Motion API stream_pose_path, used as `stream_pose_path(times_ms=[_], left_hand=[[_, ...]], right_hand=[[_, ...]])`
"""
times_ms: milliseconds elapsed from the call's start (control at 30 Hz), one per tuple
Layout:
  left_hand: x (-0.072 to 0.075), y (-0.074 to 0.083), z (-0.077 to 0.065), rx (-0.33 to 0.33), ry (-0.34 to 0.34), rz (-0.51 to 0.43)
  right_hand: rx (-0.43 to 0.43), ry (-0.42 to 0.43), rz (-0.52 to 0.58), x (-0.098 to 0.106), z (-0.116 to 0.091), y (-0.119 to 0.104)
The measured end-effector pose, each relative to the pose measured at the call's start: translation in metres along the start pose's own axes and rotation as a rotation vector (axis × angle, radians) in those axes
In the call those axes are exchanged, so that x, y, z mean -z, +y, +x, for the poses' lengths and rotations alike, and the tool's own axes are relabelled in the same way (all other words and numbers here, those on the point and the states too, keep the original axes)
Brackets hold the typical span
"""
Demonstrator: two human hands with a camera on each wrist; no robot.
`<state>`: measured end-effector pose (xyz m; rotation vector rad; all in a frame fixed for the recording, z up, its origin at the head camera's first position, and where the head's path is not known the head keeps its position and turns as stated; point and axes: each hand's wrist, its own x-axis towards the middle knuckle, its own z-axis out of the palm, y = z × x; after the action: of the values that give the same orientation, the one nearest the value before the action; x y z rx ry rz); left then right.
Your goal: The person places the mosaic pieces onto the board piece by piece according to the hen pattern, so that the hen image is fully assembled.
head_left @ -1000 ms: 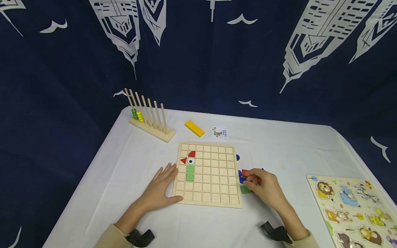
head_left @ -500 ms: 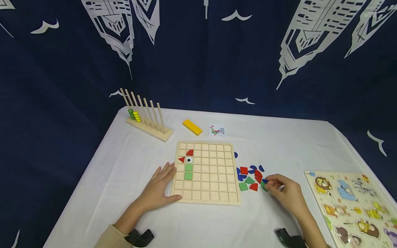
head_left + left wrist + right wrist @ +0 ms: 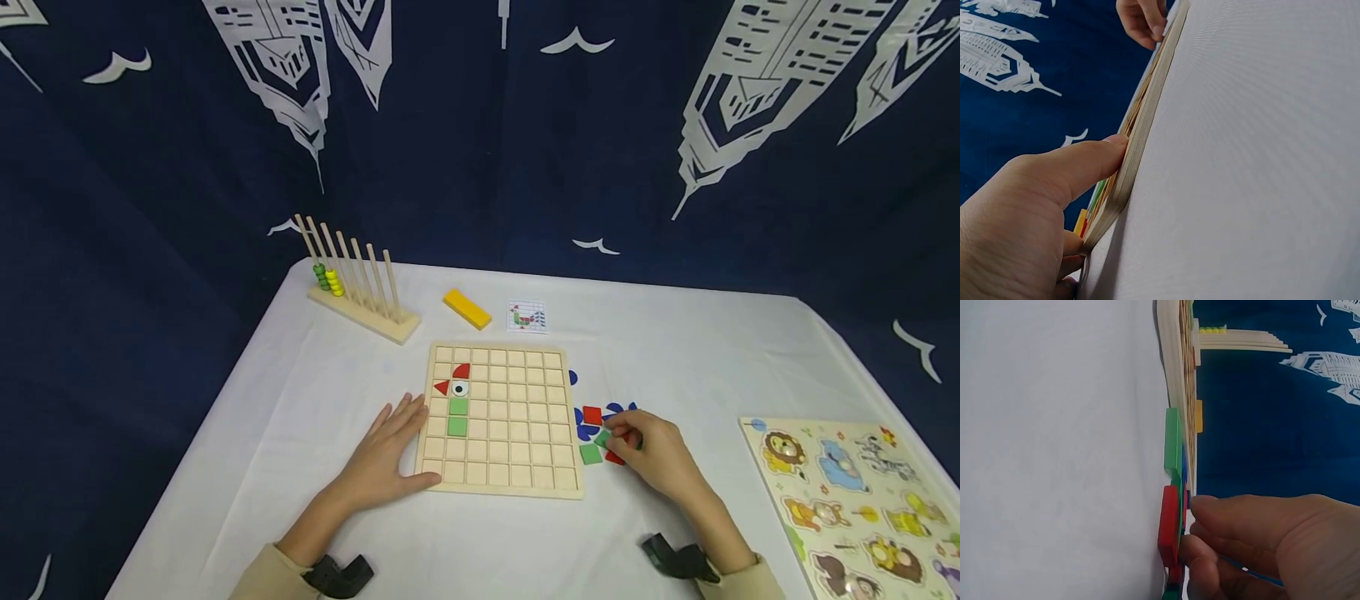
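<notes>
A wooden grid board [image 3: 510,429] lies in the middle of the table, with red pieces, an eye tile [image 3: 460,388] and two green squares [image 3: 457,417] in its left columns. My left hand [image 3: 382,454] rests at its left edge with fingers spread; the left wrist view shows the thumb on the rim. My right hand [image 3: 654,450] is over the loose pieces right of the board, fingers bent and fingertips right at a green piece [image 3: 602,437]. A red piece [image 3: 1169,525] stands close by in the right wrist view. I cannot tell whether the fingers pinch anything.
A peg stand [image 3: 367,312] with green and yellow beads is at the back left. Near it are a yellow block [image 3: 467,309] and a small pattern card [image 3: 527,317]. An animal puzzle [image 3: 847,500] lies at the right. A red square [image 3: 592,415] and several blue pieces lie beside the board.
My right hand moved from the board's right edge out to the right side of the loose pieces, then back left over them. The left hand stays at the board.
</notes>
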<state>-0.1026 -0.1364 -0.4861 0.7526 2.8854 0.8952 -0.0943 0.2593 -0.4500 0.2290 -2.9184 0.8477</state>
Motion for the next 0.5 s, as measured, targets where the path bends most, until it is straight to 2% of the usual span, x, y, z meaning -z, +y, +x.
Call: stream_pose_path(times_ms=[100, 500], left_hand=[[0.0002, 0.0006, -0.0003, -0.002, -0.004, 0.003], [0.0022, 0.003, -0.0002, -0.007, 0.003, 0.002]], right_hand=[[-0.012, -0.026, -0.009, -0.001, -0.0002, 0.0002], [-0.034, -0.036, -0.039, -0.0031, -0.0005, -0.0054]])
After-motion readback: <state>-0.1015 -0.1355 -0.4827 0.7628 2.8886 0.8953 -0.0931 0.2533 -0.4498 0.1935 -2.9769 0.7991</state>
